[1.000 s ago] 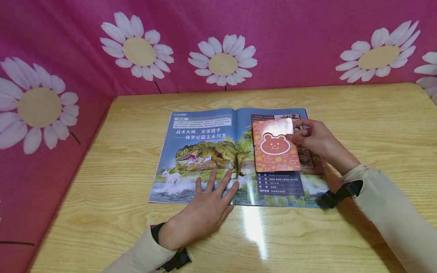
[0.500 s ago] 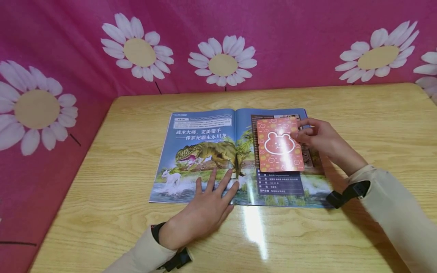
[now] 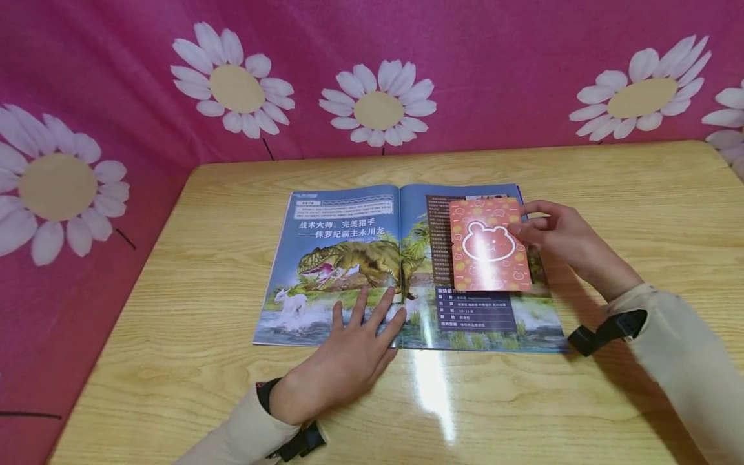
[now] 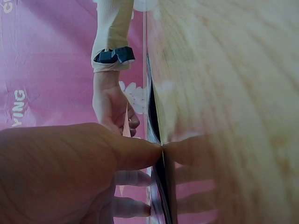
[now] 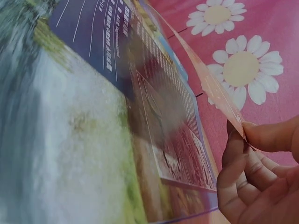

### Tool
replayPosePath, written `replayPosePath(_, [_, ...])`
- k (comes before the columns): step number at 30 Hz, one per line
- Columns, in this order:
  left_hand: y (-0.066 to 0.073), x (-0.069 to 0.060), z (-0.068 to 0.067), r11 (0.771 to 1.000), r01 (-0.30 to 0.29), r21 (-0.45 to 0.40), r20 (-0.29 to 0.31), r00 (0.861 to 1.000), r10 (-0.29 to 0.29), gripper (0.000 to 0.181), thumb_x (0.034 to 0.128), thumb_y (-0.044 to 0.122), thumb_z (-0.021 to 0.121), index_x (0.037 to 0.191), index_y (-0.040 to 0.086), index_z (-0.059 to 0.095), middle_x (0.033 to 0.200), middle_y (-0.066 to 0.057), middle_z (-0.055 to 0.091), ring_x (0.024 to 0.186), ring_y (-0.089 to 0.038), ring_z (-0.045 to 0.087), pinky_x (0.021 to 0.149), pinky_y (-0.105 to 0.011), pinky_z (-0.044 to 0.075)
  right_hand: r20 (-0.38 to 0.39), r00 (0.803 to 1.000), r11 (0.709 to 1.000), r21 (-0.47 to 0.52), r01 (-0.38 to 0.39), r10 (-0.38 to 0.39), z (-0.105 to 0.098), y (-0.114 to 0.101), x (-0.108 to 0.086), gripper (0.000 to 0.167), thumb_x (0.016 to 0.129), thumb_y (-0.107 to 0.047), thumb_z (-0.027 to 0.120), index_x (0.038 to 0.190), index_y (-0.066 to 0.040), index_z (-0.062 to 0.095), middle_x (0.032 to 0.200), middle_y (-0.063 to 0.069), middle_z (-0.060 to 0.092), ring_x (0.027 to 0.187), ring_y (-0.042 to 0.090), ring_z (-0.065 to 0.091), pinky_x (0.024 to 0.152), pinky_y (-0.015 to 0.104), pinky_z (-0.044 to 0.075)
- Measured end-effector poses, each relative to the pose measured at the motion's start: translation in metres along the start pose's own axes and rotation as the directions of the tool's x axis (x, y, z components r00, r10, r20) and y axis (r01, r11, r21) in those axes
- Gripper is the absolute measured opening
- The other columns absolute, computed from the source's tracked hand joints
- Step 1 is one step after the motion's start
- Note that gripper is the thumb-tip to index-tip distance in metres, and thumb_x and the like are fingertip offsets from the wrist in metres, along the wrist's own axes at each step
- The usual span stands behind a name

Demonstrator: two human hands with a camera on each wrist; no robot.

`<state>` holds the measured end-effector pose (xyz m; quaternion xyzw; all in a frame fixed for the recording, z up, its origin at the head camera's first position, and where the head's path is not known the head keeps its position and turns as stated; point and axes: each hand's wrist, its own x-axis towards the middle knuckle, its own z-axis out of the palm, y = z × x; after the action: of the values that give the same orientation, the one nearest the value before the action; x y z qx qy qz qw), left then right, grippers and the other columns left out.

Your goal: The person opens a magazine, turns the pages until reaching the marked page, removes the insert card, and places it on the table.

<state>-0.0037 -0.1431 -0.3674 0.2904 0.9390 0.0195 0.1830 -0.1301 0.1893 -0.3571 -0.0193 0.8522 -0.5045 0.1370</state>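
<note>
An open magazine (image 3: 343, 310) with a dinosaur picture lies flat on the table. My left hand (image 3: 349, 358) rests with spread fingers on its lower edge near the fold. With thumb and fingers my right hand (image 3: 564, 242) pinches the right edge of an orange-red card (image 3: 491, 274) printed with a white-outlined bear face. Tilted and raised off the right page, the thin card (image 5: 215, 93) shows nearly edge-on in the right wrist view. It covers part of that page's text and photo. The left wrist view shows my left thumb (image 4: 135, 151) against the magazine's edge.
The wood-grain table (image 3: 192, 271) reaches back to a pink cloth (image 3: 494, 58) with large white daisies. Light glares off the tabletop in front of the magazine. Black straps with small devices sit on both wrists, over beige sleeves (image 3: 686, 361).
My right hand has carried the card a little to the right across the right page, uncovering more of the text at its left. The left hand has stayed in place.
</note>
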Motion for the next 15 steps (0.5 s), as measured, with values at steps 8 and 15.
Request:
replayPosePath(8, [0.000,0.000,0.001,1.000,-0.007,-0.011,-0.008,1.000,0.007,0.054,0.1055,0.036,0.032,0.156,0.022,0.019,0.162,-0.008,-0.002,0.145,-0.042,-0.002,0.106,-0.070,0.016,-0.017,1.000,1.000,0.023,0.007,-0.006,-0.007,0.007,-0.003,0.046,0.096,-0.022,0.061,0.130,0.002,0.040,0.077,-0.018,0.065,0.071,0.001,0.058,0.063,0.025,0.050])
replayPosePath(15, [-0.001,0.000,0.001,1.000,-0.006,-0.019,-0.005,1.000,0.006,0.054,0.1054,0.036,0.033,0.156,0.022,0.019,0.162,-0.009,-0.001,0.144,-0.042,-0.002,0.106,-0.070,0.015,-0.027,1.000,1.000,0.012,-0.008,0.009,-0.015,0.012,-0.005,0.048,0.095,-0.023,0.062,0.131,0.001,0.040,0.077,-0.019,0.064,0.070,0.002,0.058,0.061,0.027,0.050])
